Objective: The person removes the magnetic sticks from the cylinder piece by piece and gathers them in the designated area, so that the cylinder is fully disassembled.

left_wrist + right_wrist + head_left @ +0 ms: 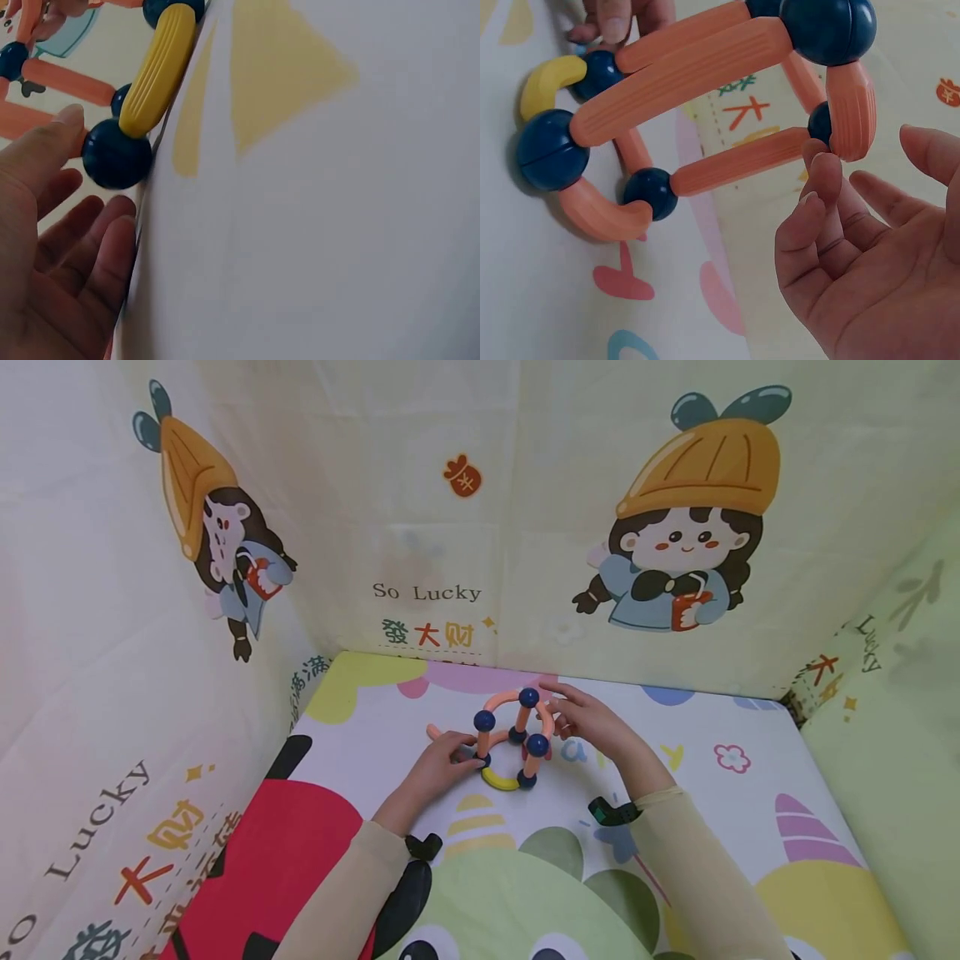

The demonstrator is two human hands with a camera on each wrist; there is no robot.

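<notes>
A frame of magnetic rods and dark blue balls [537,744] stands on the table. Orange upright rods [690,79] join its lower and upper curved pieces. One curved rod at the bottom is yellow [501,779]. My left hand [441,766] grips the frame low on its left side, the thumb on an orange rod beside a blue ball [117,154]. My right hand [592,720] is at the upper right of the frame, fingers loosely spread. In the right wrist view its fingertips [825,169] are close to a blue ball and a curved orange rod; contact is unclear.
A further orange rod end [432,732] shows behind my left hand. The table has a printed cloth [720,810] with cartoon shapes. Printed fabric walls [540,527] rise at the back and both sides.
</notes>
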